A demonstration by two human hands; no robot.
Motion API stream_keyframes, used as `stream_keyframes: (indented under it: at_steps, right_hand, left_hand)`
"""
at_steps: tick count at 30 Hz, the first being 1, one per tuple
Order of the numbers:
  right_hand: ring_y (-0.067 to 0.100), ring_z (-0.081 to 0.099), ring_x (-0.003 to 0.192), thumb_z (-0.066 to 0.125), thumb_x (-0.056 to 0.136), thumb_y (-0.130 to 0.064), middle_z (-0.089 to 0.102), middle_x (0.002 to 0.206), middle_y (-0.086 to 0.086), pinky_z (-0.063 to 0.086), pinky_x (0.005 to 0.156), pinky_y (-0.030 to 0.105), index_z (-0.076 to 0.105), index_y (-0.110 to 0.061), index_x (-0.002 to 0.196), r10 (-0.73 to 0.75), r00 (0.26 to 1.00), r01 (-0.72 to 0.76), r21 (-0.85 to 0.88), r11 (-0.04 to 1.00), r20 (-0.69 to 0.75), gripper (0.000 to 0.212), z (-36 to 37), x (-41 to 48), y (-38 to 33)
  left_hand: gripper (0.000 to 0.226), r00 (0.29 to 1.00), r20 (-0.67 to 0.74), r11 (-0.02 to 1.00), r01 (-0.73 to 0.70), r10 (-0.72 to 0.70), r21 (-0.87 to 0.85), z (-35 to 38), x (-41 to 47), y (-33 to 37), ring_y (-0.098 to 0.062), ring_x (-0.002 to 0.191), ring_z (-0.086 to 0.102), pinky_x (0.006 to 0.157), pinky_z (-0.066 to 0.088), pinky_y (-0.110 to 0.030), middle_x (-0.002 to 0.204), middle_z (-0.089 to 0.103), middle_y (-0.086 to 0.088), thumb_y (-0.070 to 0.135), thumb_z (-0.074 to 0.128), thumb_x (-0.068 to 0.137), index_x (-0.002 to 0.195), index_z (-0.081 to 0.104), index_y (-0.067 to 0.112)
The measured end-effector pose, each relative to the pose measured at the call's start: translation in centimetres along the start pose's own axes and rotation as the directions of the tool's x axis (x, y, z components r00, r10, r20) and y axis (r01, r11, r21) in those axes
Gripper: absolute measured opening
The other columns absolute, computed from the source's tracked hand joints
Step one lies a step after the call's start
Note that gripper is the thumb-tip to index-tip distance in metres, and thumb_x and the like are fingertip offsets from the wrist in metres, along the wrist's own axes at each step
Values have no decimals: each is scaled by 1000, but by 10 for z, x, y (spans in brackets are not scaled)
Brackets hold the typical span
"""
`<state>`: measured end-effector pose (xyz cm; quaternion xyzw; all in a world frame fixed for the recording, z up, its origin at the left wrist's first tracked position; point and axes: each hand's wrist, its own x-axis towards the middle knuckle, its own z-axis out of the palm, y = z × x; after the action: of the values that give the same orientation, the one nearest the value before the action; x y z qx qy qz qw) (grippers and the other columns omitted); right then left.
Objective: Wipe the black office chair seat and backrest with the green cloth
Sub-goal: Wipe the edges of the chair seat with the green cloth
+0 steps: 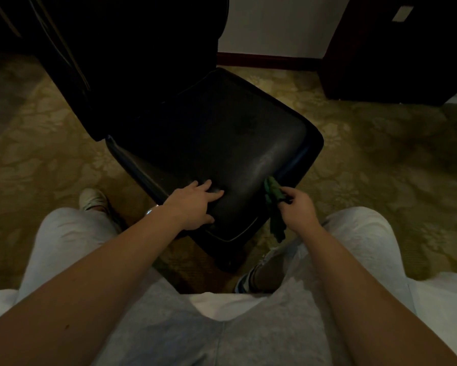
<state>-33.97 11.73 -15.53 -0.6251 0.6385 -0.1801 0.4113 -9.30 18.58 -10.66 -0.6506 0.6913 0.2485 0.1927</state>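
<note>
A: Patterned carpet (380,159), dim room. Where's the black seat (222,133)?
B: Centre, backrest (132,62) far left. On its near edge the left hand (195,204) lies flat, fingers spread; the right hand (298,210) grips the green cloth (273,191) at its near right edge.

Backrest (132,62) top cut off at upper edge; green cloth (273,191) partly hidden by right hand (298,210).

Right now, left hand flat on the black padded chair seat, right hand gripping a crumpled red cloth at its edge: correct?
No. The head view shows the crumpled cloth in the right hand is green, not red; the rest stands.
</note>
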Motion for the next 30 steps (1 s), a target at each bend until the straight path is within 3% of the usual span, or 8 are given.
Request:
stream_keyframes:
  at_steps: [5, 11, 14, 18, 22, 26, 30]
  right_hand:
    - [22, 61, 103, 59, 90, -7, 63, 117, 6, 46, 78, 25, 61, -18, 128, -19, 995, 28, -86, 996, 96, 40, 6, -3, -1]
    - [13, 57, 104, 61, 88, -7, 58, 116, -4, 43, 80, 21, 62, -24, 127, -79, 930, 174, -240, 955, 359, 43, 6, -12, -5]
    - [14, 59, 103, 59, 89, -5, 62, 116, -2, 46, 79, 22, 62, -23, 129, -66, 952, 121, -168, 978, 298, 43, 5, -10, -4]
    - [18, 61, 103, 56, 90, -1, 66, 118, 7, 48, 83, 25, 60, -13, 131, -35, 995, 37, -23, 999, 97, 42, 3, -4, -2]
    - [28, 59, 114, 54, 91, -3, 62, 125, 10, 50, 98, 42, 56, -12, 134, 5, 1000, -5, -1, 1000, -2, 44, 0, 1, 1]
    - [24, 59, 113, 57, 91, -3, 60, 125, 7, 48, 92, 29, 57, -14, 134, -22, 996, 25, -41, 999, 83, 44, 3, -2, -1]
    - [22, 59, 111, 61, 89, -4, 62, 122, 4, 50, 94, 33, 62, -18, 129, -81, 956, 128, -153, 980, 281, 42, 6, -11, -6]
  left_hand:
    - [80, 1000, -6, 1000, 1, -1, 0, 0, 1, 2, -29, 153, 5, 119, 21, -48, 167, -5, 1, 49, 56, 97, 157, 5, 41]
    - [81, 1000, -6, 1000, 25, -25, -3, 2, 4, 3, -29, 153, 5, 120, 22, -48, 167, -5, 3, 49, 58, 95, 157, 5, 43]
    - [81, 999, 3, 999, 34, -34, -17, 1, 6, 2, -29, 153, 5, 121, 21, -48, 167, -4, 4, 49, 59, 95, 156, 6, 43]
    - [81, 999, -1, 999, 32, -32, -28, 1, 6, 3, -28, 153, 5, 121, 20, -48, 167, -3, 4, 50, 59, 95, 156, 6, 44]
    - [79, 1000, -4, 999, 30, -31, -39, 2, 6, 4, -29, 153, 5, 122, 19, -48, 167, -4, 3, 49, 57, 96, 156, 6, 44]
    - [79, 1000, -3, 999, 24, -24, -31, 2, 6, 5, -29, 153, 4, 122, 20, -49, 167, -4, 3, 50, 56, 96, 156, 5, 43]
    - [80, 999, -15, 999, 35, -36, -30, 3, 8, 7, -31, 153, 5, 120, 22, -50, 167, -4, 2, 47, 58, 96, 156, 6, 42]
